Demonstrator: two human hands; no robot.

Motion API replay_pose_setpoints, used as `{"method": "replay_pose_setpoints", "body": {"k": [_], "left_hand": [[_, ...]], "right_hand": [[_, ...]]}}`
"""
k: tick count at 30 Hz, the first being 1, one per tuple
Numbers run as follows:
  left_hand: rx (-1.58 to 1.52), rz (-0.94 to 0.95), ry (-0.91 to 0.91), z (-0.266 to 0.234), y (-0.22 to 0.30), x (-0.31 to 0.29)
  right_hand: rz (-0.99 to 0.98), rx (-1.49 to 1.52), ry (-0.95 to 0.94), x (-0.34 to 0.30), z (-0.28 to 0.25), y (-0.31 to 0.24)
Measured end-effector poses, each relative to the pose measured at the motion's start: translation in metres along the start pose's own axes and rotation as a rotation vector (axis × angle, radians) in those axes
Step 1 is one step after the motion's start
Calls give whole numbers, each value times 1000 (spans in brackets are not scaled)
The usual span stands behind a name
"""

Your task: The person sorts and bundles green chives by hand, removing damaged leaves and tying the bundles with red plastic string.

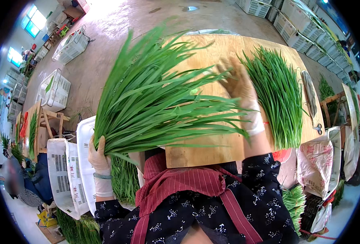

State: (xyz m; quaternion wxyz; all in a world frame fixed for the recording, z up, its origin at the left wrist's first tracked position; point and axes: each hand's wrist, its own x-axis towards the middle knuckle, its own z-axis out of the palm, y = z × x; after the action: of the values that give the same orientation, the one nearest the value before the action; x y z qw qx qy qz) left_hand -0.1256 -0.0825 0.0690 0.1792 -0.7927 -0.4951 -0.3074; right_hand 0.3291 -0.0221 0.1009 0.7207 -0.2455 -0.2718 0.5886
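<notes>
My left hand [99,156], in a pale thin glove, is closed round the base of a large bunch of long green garlic chives [147,97]. The leaves fan out up and to the right over the wooden table, and their tips spread loosely. My right hand [237,79], also gloved, is raised beside the leaf tips, with its fingers apart and somewhat blurred. Nothing shows in its grasp. Just right of it, a second, neater bundle of chives [275,97] lies on the wooden tabletop [204,156].
Scissors [318,129] and a dark folded cloth [309,91] lie at the table's right edge. White crates [68,175] stand at the left, with more chives [124,179] below my left hand. Stacked crates [300,28] line the far right. Another person [35,179] is at the far left.
</notes>
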Motion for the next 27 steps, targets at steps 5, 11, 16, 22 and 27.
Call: {"method": "replay_pose_setpoints", "body": {"k": [5, 11, 16, 22, 27], "left_hand": [[116, 33, 4, -18, -4, 4], [-25, -120, 2, -15, -5, 0], [3, -36, 91, -13, -7, -4], [54, -15, 111, -13, -13, -11], [92, -22, 50, -19, -11, -10]], "right_hand": [[-192, -329, 213, -24, -34, -63], [-378, -829, 7, -50, 51, -68], [-488, -1717, -377, -56, 105, -56], [-236, -1950, -577, -56, 105, -22], [-166, -1948, -709, -54, 104, -3]]}}
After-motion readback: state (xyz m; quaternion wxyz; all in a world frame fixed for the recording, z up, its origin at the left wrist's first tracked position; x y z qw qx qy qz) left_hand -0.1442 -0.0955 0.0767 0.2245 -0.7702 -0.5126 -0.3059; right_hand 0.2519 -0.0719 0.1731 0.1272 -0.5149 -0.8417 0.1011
